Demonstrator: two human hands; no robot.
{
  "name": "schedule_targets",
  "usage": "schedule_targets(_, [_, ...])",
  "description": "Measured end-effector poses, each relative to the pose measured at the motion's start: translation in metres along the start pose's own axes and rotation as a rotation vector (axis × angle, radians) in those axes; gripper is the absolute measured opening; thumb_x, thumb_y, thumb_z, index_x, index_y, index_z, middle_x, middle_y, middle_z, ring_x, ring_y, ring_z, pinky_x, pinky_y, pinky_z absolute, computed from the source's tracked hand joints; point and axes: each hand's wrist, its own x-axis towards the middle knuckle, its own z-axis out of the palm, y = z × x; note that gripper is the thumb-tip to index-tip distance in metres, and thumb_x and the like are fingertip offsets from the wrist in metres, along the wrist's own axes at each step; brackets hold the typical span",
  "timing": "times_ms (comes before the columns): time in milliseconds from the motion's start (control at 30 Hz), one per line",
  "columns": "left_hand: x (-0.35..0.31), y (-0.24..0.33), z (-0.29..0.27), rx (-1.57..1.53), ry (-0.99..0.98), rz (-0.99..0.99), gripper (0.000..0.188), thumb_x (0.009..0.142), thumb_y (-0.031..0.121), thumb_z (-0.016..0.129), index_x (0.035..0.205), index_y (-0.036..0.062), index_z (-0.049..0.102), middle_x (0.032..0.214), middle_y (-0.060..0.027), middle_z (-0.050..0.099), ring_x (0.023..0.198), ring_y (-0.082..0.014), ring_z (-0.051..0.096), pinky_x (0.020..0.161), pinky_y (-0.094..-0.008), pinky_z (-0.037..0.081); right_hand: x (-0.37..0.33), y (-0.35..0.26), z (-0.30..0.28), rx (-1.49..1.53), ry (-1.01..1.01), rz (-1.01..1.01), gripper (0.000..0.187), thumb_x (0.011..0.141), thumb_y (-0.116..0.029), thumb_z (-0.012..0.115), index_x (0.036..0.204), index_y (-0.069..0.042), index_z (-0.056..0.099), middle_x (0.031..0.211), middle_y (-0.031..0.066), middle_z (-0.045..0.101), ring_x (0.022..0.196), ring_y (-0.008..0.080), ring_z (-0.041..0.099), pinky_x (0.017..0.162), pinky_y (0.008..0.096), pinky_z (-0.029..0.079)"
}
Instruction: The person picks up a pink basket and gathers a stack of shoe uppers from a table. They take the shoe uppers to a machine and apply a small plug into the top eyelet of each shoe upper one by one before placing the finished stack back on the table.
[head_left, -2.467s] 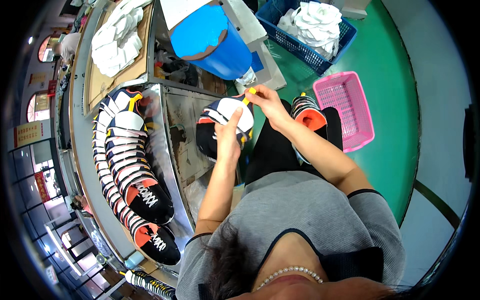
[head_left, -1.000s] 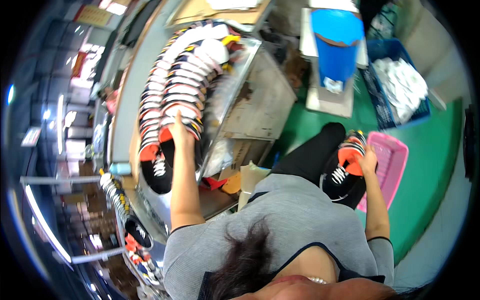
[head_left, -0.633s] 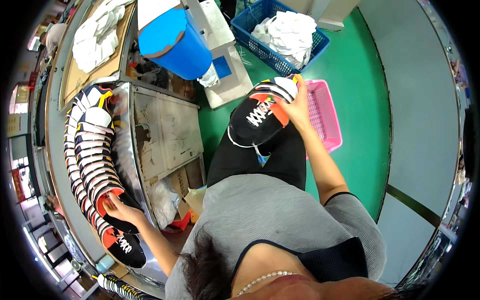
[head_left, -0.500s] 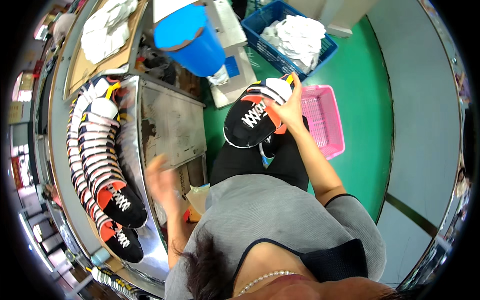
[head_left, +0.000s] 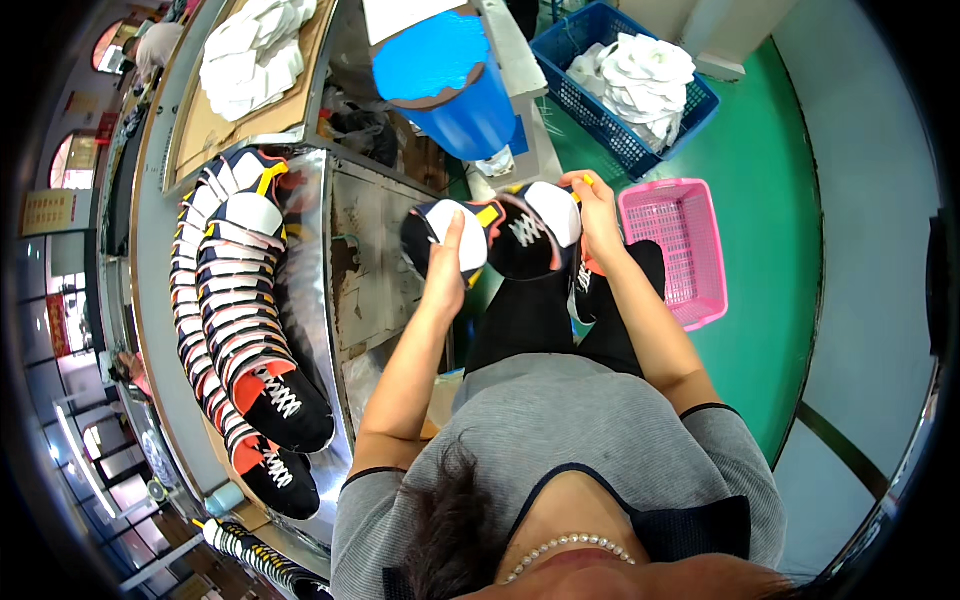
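In front of me, my left hand [head_left: 446, 268] grips a shoe upper [head_left: 418, 236] by its white heel part, with the thumb lying over it. My right hand [head_left: 598, 222] has its fingers closed at the yellow-tabbed heel of another shoe upper [head_left: 515, 250], black with white laces and a white heel. The two uppers meet or overlap between my hands. Below my right hand, above my knee, shows one more black upper [head_left: 592, 290] with an orange lining; whether that hand holds it too is hidden.
Two long nested rows of shoe uppers [head_left: 285, 405] lie on the metal-topped table [head_left: 310, 260] to my left. Ahead stand a blue bucket [head_left: 465, 120] and a blue crate [head_left: 640, 165] of white pieces [head_left: 640, 85]. A pink basket [head_left: 700, 250] sits on the green floor [head_left: 755, 180].
My left hand has come from beside the table to the front and taken hold of an upper. The uppers at my right hand have turned and spread apart. The whole view has shifted slightly.
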Motion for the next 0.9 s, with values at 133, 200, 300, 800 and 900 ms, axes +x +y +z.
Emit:
schedule_targets(133, [0.026,0.0,-0.033,0.195,0.116,0.055,0.043,0.091,0.038,0.055,0.107,-0.0008,0.06,0.099,-0.0055,0.063,0.088,-0.0128,0.059,0.078,-0.0261,0.045,-0.017,0.001,0.061,-0.408,-0.3,-0.028,0.035,0.08,-0.027,0.069,0.104,-0.004,0.058,0.081,0.0082,0.064,0.074,0.0146,0.061,0.067,0.0286,0.047])
schedule_targets(200, [0.036,-0.009,-0.04,0.26,0.123,0.089,0.042,0.091,0.037,0.056,0.108,-0.001,0.059,0.1,-0.0056,0.063,0.088,-0.0132,0.058,0.079,-0.0263,0.045,-0.018,0.002,0.083,-0.678,-0.264,-0.177,0.041,0.077,-0.03,0.073,0.106,-0.004,0.059,0.083,0.0118,0.066,0.076,0.0166,0.063,0.067,0.0291,0.047])
schedule_targets(300, [0.054,-0.014,-0.042,0.384,0.145,0.038,0.042,0.089,0.035,0.059,0.109,-0.0021,0.059,0.101,-0.0066,0.062,0.09,-0.0133,0.057,0.08,-0.0262,0.045,0.008,0.044,0.082,-0.504,-0.234,-0.205,0.035,0.079,-0.027,0.071,0.102,-0.003,0.061,0.081,0.011,0.066,0.074,0.016,0.062,0.067,0.0288,0.046])
schedule_targets(800, [0.12,-0.017,-0.043,-0.03,0.09,0.042,0.034,0.092,0.02,0.051,0.115,-0.005,0.051,0.109,-0.0129,0.061,0.101,-0.0255,0.061,0.089,-0.0391,0.048,0.075,0.029,0.074,0.098,-0.378,0.34,0.011,0.084,-0.008,0.065,0.079,-0.001,0.058,0.076,0.0116,0.065,0.067,0.0154,0.062,0.06,0.0257,0.048])
schedule_targets(900, [0.123,-0.018,-0.033,-0.517,0.044,-0.166,0.036,0.096,0.023,0.042,0.117,-0.004,0.05,0.113,-0.0153,0.06,0.103,-0.0297,0.059,0.09,-0.042,0.047,0.093,0.016,0.071,-0.103,-0.436,0.281,0.016,0.086,-0.016,0.064,0.08,-0.002,0.06,0.074,0.0085,0.064,0.061,0.0138,0.059,0.056,0.0269,0.047])
